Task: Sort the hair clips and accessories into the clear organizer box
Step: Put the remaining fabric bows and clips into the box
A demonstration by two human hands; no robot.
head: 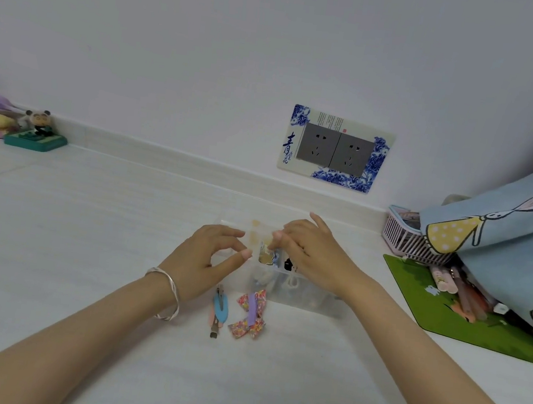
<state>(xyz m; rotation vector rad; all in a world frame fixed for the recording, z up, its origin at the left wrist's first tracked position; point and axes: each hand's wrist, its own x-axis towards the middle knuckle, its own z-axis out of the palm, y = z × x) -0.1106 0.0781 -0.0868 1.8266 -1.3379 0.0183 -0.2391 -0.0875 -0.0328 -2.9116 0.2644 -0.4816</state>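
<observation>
Head view of a white tabletop against a white wall. The clear organizer box (285, 281) sits at centre, its compartments holding small items that are too blurred to name. The right hand (311, 251) reaches over the box from the right, thumb and forefinger pinched on a small blue-and-gold accessory (267, 254) held just above the box's middle compartments. The left hand (210, 255) hovers at the box's left edge, fingers curled and loosely parted, grasping nothing; a silver bangle (167, 290) circles its wrist. Two pieces lie on the table just in front of the box, below and between the hands: a blue and pink hair clip (220, 310) and, touching its right side, a floral bow clip (251, 314) with a purple band. A green mat (420, 301) lies to the right, a pink basket (405, 235) behind it.
</observation>
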